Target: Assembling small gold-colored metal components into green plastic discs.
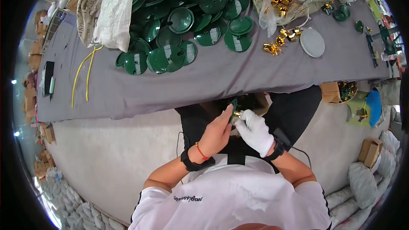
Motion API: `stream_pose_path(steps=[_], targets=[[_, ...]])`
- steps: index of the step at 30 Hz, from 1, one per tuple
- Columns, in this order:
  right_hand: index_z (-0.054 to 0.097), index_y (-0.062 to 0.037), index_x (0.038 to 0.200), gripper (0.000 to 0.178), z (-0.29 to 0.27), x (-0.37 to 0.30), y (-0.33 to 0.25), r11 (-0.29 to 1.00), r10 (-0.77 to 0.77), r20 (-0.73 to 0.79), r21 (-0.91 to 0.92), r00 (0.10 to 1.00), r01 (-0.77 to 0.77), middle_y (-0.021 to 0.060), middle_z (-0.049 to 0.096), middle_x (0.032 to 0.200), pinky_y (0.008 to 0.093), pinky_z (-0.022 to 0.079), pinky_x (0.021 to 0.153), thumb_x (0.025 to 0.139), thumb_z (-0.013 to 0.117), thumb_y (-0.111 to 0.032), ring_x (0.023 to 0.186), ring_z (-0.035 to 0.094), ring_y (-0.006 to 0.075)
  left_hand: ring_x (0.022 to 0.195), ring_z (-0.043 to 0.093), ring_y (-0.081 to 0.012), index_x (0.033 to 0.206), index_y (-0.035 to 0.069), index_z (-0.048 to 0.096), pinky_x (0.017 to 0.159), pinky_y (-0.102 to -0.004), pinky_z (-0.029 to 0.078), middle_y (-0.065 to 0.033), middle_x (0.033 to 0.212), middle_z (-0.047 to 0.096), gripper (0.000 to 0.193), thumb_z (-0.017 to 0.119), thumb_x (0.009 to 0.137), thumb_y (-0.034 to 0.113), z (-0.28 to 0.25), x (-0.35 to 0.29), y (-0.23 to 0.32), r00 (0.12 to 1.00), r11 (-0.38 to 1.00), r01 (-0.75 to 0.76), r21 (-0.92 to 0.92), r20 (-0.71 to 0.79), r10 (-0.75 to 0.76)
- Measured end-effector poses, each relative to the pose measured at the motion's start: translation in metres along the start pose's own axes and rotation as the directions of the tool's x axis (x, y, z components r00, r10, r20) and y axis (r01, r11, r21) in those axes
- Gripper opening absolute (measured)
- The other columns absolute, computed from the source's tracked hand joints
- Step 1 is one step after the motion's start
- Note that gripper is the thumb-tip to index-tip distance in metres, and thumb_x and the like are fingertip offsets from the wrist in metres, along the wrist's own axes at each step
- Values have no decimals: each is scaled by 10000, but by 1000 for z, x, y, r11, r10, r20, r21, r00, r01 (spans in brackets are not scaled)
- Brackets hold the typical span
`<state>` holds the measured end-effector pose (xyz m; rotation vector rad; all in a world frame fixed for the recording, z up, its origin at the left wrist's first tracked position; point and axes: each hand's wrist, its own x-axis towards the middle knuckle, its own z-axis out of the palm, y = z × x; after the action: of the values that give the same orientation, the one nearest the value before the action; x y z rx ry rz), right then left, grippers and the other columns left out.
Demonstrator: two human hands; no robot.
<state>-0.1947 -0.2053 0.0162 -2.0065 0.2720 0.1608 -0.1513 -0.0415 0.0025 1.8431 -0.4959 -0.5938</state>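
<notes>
In the head view, the bare left hand (216, 133) grips 1 green disc (233, 107) between the 2 black pant legs (295, 111). The gloved right hand (255, 133) seems to pinch 1 gold piece (237, 114) against it. Holding the disc still should help. The table (191, 91) edge is near, ahead; floor (119, 153) at both sides gives room.

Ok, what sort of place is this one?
Probably an assembly workshop: green discs heaped on a cloth-covered table, gold parts by an open sack, and grey bags piled on the floor.
</notes>
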Motion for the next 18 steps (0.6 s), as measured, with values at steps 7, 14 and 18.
stream_pose_path(steps=[7,14,18], targets=[[545,-131,910,228,18,17,61,259,480,472,729,740,-634,70,650,751,214,338,354,971,560,-350,459,463,89,1395,319,-391,1433,-109,271,1151,-415,265,-317,1459,339,740,663,862,150,12,6,-27,989,965,-118,235,117,92],[576,-102,977,209,-9,12,69,-68,441,490,853,752,-517,40,584,886,176,404,467,957,591,-309,674,545,92,1239,489,-384,1221,-7,562,1053,-440,372,-210,1297,555,450,700,814,127,-94,63,7,749,774,-63,630,-482,453],[586,-25,1087,250,-13,6,47,-142,327,427,904,843,-402,74,578,937,247,514,685,947,611,-231,760,579,159,1295,420,-416,1363,-25,436,1092,-462,329,-199,1282,532,696,749,783,200,-137,87,-31,701,660,243,711,-599,388]])
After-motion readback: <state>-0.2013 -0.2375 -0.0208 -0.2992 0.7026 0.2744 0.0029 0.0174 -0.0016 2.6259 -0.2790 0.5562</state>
